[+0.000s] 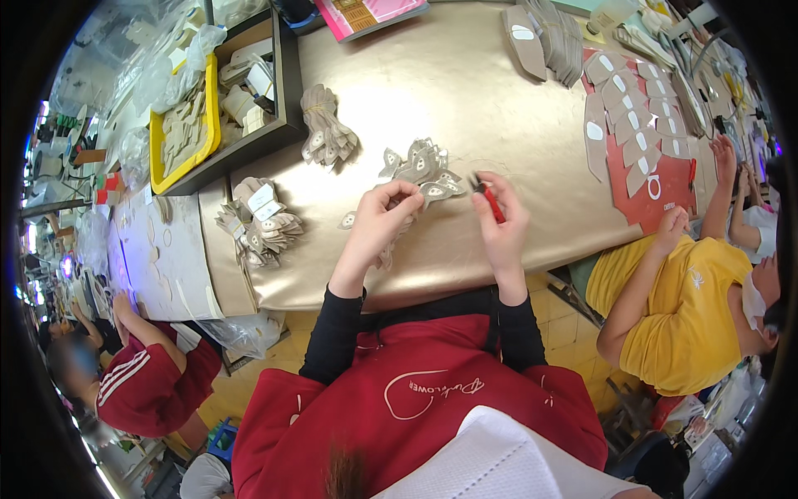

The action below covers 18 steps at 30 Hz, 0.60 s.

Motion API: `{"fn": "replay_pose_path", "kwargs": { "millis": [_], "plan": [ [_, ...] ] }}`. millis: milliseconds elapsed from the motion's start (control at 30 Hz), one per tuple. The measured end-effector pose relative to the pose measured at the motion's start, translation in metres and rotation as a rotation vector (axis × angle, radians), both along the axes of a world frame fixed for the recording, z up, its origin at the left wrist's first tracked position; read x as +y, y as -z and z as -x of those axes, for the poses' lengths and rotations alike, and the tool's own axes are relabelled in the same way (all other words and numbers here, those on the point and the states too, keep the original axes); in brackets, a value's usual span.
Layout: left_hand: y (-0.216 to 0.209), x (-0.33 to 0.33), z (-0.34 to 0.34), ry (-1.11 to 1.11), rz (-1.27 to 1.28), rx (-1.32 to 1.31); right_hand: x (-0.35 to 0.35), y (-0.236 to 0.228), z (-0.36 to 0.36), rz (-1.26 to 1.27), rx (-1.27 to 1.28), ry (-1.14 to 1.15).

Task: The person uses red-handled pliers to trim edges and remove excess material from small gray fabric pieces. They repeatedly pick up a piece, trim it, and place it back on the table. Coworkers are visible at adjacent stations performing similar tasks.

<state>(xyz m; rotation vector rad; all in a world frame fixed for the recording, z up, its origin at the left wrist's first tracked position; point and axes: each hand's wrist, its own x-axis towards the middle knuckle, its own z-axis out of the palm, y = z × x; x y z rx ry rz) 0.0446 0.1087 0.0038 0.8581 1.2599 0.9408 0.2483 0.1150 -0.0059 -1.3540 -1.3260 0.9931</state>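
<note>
My right hand (505, 233) is closed around a small pair of thread snips with red handles (490, 202), their dark tips pointing up and left. Across from it, my left hand (381, 220) pinches a small grey-beige cut piece (441, 189) or the thread at it; the exact grip is hidden by the fingers. More such pieces (385, 256) show below the left hand, partly covered by it. Just beyond both hands lies a loose heap of grey-beige pieces with pale oval spots (422, 160). Fine threads lie on the table near the snips.
On the gold-covered table (407, 75) sit two bundles of pieces (328, 125) (260, 220). A dark tray (287, 83) with a yellow basket (155, 170) stands at left. Stacked soles (555, 41) and a red board (619, 195) lie right. People sit either side, one in yellow (690, 308).
</note>
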Motion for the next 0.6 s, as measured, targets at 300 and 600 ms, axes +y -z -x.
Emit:
{"fn": "replay_pose_path", "kwargs": {
  "millis": [300,600],
  "plan": [
    [-0.004,-0.001,0.000,0.019,0.011,0.092,-0.006,-0.002,-0.005,-0.207,-0.217,-0.205],
    [-0.003,0.002,-0.004,0.015,0.010,0.168,0.000,0.000,-0.016,-0.372,-0.436,-0.293]
  ]
}}
